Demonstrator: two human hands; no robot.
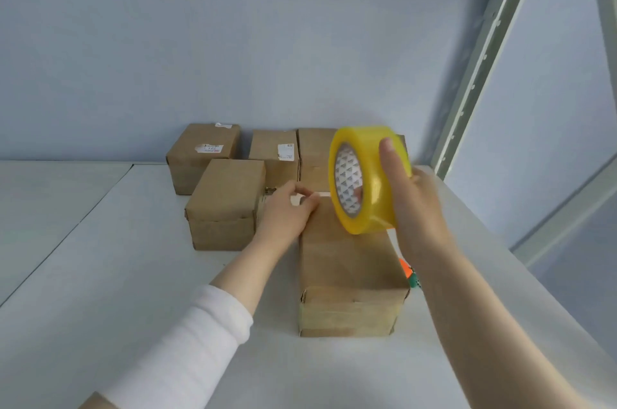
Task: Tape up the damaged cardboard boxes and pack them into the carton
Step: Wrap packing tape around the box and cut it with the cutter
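I see my right hand (412, 208) gripping the yellow tape roll (367, 181) above the nearest box (350, 268) on the desk (133, 275), while my left hand (287, 213) pinches the tape end (320, 196) at that box's far edge.

A yellow tape roll (367, 181) is gripped on edge by the right hand (417, 208), just above the nearest cardboard box (350, 275) on the white table (133, 258). At the box's far end, a pale strip of tape (322, 195) leading to the roll is pinched by the left hand (287, 211). Four more boxes (223, 205) are grouped behind. An orange-and-green object (409, 273) is partly hidden beside the box.
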